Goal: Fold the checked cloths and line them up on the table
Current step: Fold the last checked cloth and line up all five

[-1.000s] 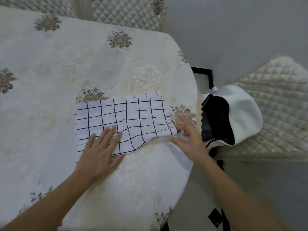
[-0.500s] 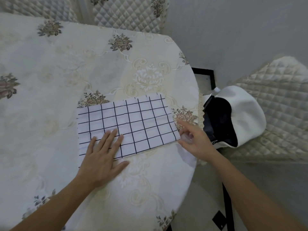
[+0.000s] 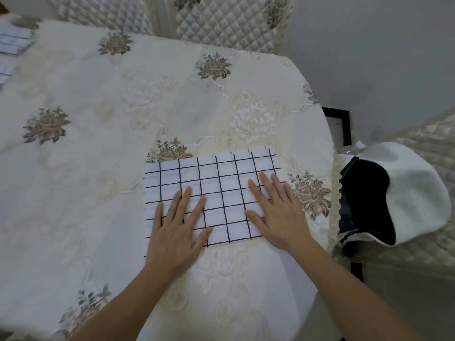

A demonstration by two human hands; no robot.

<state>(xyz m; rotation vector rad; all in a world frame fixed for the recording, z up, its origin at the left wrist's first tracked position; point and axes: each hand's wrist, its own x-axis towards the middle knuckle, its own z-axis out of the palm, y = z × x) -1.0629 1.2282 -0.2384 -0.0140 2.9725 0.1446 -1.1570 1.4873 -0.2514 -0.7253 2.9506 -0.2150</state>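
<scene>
A white cloth with a black check pattern (image 3: 216, 183) lies folded flat as a rectangle on the table (image 3: 123, 119), near its right edge. My left hand (image 3: 177, 227) rests palm down on the cloth's near left part, fingers straight and spread. My right hand (image 3: 275, 212) lies flat on the cloth's right part, fingers straight. More checked cloths (image 3: 12, 45) show at the far left edge of the table, blurred and partly cut off.
The table wears a cream cloth with embroidered flowers. A white bag with a dark inside (image 3: 394, 195) sits on a quilted chair (image 3: 423, 242) to the right. Two quilted chair backs (image 3: 221, 20) stand behind the table.
My right hand has moved from the cloth's right edge onto the cloth and now lies flat. The cloth's wavy near edge has flattened. My left hand has stayed on the cloth.
</scene>
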